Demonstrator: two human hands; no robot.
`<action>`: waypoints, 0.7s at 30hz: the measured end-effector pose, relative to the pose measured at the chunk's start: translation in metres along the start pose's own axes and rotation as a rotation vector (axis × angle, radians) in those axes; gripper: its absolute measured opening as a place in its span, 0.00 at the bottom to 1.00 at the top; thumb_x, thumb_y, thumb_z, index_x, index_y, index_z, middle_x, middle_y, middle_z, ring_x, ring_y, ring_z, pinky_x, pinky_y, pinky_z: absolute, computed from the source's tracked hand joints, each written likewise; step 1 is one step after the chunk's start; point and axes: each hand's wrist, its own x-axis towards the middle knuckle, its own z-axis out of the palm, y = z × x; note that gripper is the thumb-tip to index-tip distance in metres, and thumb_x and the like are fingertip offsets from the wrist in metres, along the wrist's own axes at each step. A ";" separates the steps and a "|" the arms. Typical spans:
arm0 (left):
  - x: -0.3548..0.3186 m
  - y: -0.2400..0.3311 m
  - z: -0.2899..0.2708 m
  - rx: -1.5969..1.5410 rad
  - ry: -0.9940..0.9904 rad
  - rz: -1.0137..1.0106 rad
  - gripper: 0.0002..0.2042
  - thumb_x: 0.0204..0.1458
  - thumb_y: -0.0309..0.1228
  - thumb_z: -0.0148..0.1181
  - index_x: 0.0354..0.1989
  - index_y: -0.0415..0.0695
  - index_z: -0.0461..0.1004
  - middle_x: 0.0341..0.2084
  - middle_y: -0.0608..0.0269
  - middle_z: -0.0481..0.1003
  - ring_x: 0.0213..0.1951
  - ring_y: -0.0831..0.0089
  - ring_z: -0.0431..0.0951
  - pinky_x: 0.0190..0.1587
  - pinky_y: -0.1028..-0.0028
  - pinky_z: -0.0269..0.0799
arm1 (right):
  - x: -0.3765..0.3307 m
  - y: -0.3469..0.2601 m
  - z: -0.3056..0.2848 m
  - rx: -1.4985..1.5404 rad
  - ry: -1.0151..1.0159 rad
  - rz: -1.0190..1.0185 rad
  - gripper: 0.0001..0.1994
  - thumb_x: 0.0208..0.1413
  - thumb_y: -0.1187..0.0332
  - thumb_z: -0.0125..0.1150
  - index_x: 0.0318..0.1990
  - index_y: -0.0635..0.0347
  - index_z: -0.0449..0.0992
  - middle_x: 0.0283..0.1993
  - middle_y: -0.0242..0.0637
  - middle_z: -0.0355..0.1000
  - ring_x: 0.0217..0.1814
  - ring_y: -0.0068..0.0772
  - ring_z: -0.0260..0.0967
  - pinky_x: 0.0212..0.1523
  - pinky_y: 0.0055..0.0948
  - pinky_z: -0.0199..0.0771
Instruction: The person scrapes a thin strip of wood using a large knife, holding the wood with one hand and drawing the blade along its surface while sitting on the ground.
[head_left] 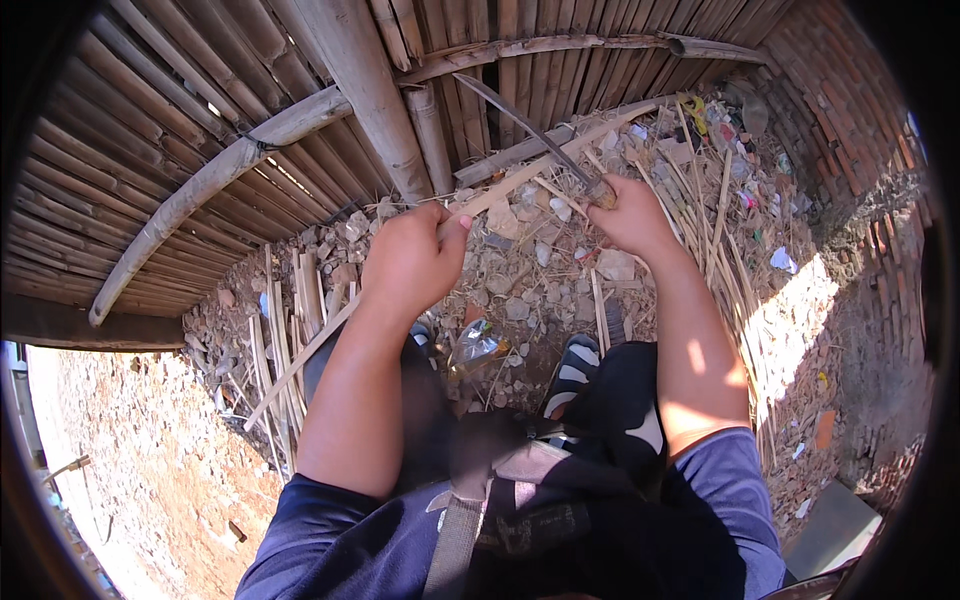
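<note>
My left hand (415,255) is closed round a long, pale bamboo strip (530,172). One end of the strip runs up and away to the right; the other passes under my left forearm toward the lower left. In my right hand (632,215) is the handle of a machete (540,135), its long dark blade pointing up and to the left, with a slightly curved tip. The blade crosses over the strip beyond my hands; whether the two touch I cannot tell.
More split bamboo strips lie in a bundle (740,300) at my right and another pile (280,370) at my left. Rubble and litter (520,280) cover the ground between my feet. A bamboo wall (180,180) with a thick post (370,90) stands ahead; a brick wall (850,110) is at right.
</note>
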 end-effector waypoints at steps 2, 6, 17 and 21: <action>-0.002 -0.001 0.004 0.021 0.032 0.003 0.18 0.62 0.43 0.61 0.40 0.37 0.82 0.27 0.42 0.80 0.34 0.44 0.83 0.39 0.54 0.75 | -0.008 -0.012 0.000 -0.124 0.002 -0.064 0.26 0.50 0.57 0.71 0.55 0.61 0.80 0.39 0.53 0.80 0.46 0.56 0.79 0.48 0.48 0.78; -0.001 -0.001 0.010 0.029 0.034 0.048 0.17 0.62 0.42 0.61 0.40 0.38 0.81 0.27 0.42 0.80 0.34 0.44 0.83 0.39 0.54 0.75 | -0.020 -0.038 0.007 -0.213 -0.060 -0.264 0.18 0.49 0.60 0.72 0.45 0.59 0.81 0.38 0.52 0.79 0.45 0.60 0.78 0.47 0.48 0.77; -0.001 0.007 0.000 0.016 0.030 -0.017 0.17 0.62 0.42 0.61 0.40 0.38 0.81 0.28 0.42 0.80 0.35 0.45 0.82 0.40 0.54 0.75 | -0.005 -0.005 0.004 0.030 0.063 -0.016 0.21 0.50 0.57 0.69 0.51 0.54 0.82 0.39 0.52 0.80 0.44 0.57 0.79 0.47 0.50 0.79; -0.002 -0.002 0.007 0.015 0.083 0.087 0.16 0.62 0.42 0.61 0.40 0.38 0.81 0.28 0.42 0.80 0.35 0.45 0.82 0.40 0.54 0.75 | -0.023 -0.044 0.003 -0.213 0.011 -0.304 0.19 0.52 0.63 0.70 0.50 0.61 0.81 0.34 0.54 0.79 0.32 0.55 0.80 0.39 0.43 0.79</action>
